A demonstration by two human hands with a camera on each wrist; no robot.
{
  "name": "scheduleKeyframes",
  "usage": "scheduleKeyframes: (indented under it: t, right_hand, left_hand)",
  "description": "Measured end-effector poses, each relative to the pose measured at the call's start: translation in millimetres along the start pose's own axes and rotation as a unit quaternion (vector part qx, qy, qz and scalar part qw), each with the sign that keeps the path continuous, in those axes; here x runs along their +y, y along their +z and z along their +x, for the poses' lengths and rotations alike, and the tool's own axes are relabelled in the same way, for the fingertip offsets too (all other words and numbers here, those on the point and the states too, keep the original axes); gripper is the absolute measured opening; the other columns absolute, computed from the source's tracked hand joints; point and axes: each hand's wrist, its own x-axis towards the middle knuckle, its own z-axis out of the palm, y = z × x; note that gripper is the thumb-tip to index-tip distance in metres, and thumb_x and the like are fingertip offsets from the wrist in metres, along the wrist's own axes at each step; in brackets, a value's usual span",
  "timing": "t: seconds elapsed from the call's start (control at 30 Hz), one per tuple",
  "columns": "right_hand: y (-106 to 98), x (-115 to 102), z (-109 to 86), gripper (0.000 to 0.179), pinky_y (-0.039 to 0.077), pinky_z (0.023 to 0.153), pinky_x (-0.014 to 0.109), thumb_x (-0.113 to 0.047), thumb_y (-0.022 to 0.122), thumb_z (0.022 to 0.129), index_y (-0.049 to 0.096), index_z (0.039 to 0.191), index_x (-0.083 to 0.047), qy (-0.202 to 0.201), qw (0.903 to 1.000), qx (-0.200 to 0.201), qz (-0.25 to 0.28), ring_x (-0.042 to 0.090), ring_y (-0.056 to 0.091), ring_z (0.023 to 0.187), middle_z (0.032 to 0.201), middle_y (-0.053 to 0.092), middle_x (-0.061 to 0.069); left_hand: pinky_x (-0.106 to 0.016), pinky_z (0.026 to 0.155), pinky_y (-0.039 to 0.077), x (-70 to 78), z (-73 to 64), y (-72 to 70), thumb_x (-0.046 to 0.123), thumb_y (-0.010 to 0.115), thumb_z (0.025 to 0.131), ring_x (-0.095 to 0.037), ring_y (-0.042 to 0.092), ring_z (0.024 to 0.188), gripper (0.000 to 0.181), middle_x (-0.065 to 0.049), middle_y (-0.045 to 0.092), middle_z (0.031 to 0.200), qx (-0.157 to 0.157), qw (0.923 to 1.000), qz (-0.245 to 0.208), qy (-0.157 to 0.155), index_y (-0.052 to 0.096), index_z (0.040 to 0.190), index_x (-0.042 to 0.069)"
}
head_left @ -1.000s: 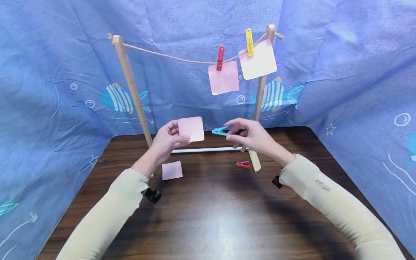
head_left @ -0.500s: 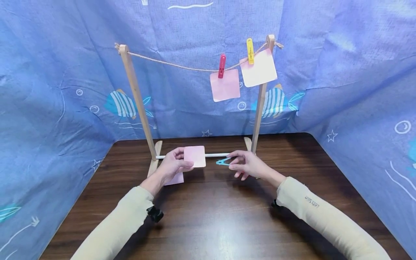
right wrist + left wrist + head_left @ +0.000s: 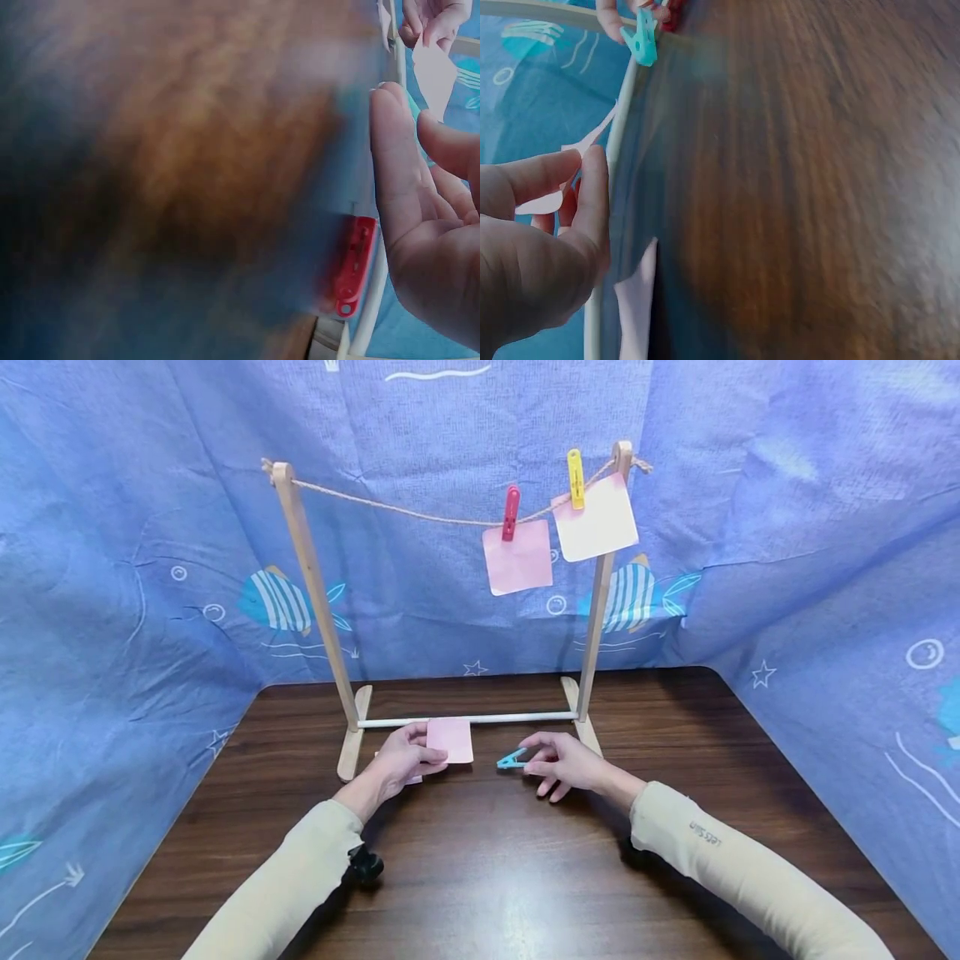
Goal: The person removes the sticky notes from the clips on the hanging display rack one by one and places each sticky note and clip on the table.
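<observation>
My left hand (image 3: 396, 763) pinches a pink paper square (image 3: 452, 739) by its lower left corner, thumb in front. In the left wrist view that paper (image 3: 541, 202) is seen nearly edge-on. To the right, my right hand (image 3: 567, 763) pinches the handle ends of a light blue clothespin (image 3: 512, 761) between thumb and fingers, its nose pointing toward the paper. A second pink square (image 3: 637, 311) lies on the table under my left hand, mostly covered in the head view. Beside my right hand, a red clothespin (image 3: 355, 266) shows in the right wrist view.
A wooden stand with two posts (image 3: 315, 585) carries a sagging twine line (image 3: 390, 508). From it hang a pink square (image 3: 519, 564) under a red clothespin (image 3: 511, 512) and a paler one (image 3: 596, 522) under a yellow clothespin (image 3: 576, 478). A white bar (image 3: 517, 717) joins the posts low down.
Both hands have come down toward the table, carrying the pink square and the blue clothespin. The head view has tilted slightly. The hanging squares stay on the line.
</observation>
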Motion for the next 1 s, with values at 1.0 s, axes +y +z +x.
scheduleKeyframes:
  t: [1.0]
  right_hand:
    - [18, 4, 12.8, 0.037, 0.060, 0.049, 0.036, -0.015, 0.053, 0.108, 0.043, 0.142, -0.008, 0.061, 0.9950, 0.018, -0.077, 0.019, 0.065, 0.053, 0.083, 0.061, 0.012]
  left_hand:
    - [-0.034, 0.069, 0.062, -15.7, -6.5, -1.8, -0.012, 0.073, 0.085, -0.019, 0.060, 0.084, 0.055, -0.017, 0.056, 0.100, -0.052, 0.9620, 0.264, 0.046, 0.045, 0.132, -0.009]
